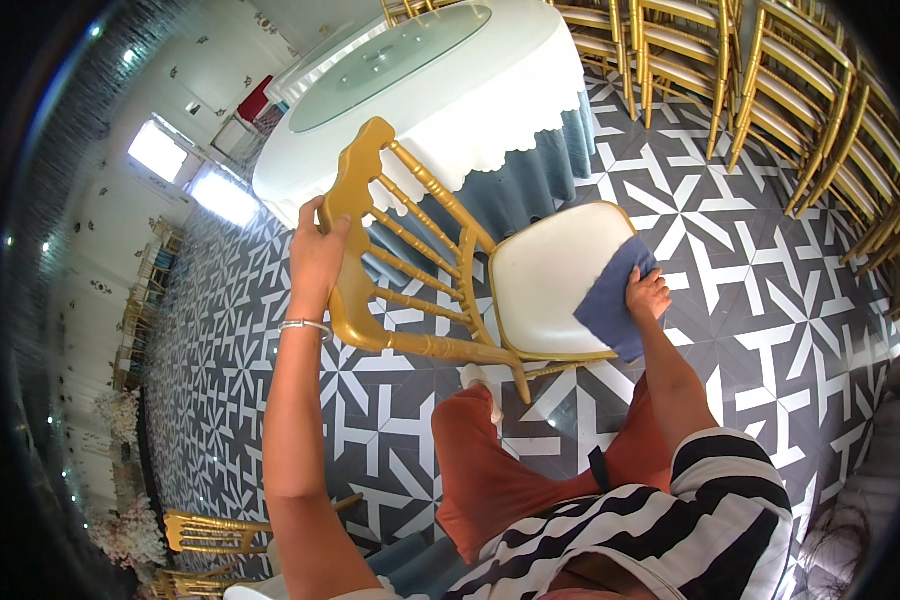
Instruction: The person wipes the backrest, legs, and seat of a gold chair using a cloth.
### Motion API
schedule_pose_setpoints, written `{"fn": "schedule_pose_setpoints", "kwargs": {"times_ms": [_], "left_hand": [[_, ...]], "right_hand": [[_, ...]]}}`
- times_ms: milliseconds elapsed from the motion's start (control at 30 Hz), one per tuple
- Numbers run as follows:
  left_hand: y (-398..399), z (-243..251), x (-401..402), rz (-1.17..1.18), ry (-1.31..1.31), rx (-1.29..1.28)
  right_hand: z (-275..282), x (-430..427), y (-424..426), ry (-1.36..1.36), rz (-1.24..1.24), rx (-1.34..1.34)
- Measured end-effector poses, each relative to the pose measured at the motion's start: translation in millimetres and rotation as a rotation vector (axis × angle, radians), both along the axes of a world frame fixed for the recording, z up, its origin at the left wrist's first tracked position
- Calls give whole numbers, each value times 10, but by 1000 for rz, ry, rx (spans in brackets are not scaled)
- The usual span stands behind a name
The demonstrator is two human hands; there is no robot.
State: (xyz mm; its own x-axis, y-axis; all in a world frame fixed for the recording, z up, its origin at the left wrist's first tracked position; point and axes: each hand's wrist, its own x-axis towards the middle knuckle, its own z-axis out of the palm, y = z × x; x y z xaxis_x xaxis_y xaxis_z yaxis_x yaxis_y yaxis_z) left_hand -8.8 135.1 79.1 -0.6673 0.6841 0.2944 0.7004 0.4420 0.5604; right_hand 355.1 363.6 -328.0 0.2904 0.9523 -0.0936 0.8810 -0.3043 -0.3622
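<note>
A gold chiavari chair (360,300) with a turned-spindle back stands before me, close to a round table. My left hand (319,251) grips the top rail of its backrest, thumb on the near face and fingers curled over the edge. On the chair's white padded seat (559,285) lies part of a blue cloth (611,304). My right hand (649,292) presses on that cloth at the seat's front edge, fingers bent over it. The cloth's near corner hangs past the seat rim.
The round table (450,112) wears a white scalloped cloth over a blue skirt and carries a glass turntable (390,67). Stacked gold chairs (787,97) line the right side. More gold chairs (217,532) stand behind my left arm. The floor (757,285) is patterned grey and white.
</note>
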Motion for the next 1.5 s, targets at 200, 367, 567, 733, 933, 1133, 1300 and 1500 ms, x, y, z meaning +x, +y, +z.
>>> {"fn": "schedule_pose_setpoints", "kwargs": {"times_ms": [200,367,567,733,933,1133,1300,1500], "left_hand": [[-15,1,2,-22,-20,51],[11,-32,4,-22,-14,77],[-80,2,26,37,40,26],[-69,12,65,28,54,52],[-4,-26,-10,6,80,71],[-42,-22,-20,31,122,33],[-53,16,45,32,92,28],[-72,14,61,28,79,34]], "right_hand": [[-137,-20,-623,-109,17,251],[-343,-100,-1085,-156,55,452],[-267,-437,-1603,-192,433,456],[-172,-970,-1834,0,1162,531],[-152,-1233,-1678,-83,1340,611],[-95,-796,-1465,-11,1356,449],[53,56,-1013,-115,1308,302],[186,291,-1011,-256,1126,97]]}}
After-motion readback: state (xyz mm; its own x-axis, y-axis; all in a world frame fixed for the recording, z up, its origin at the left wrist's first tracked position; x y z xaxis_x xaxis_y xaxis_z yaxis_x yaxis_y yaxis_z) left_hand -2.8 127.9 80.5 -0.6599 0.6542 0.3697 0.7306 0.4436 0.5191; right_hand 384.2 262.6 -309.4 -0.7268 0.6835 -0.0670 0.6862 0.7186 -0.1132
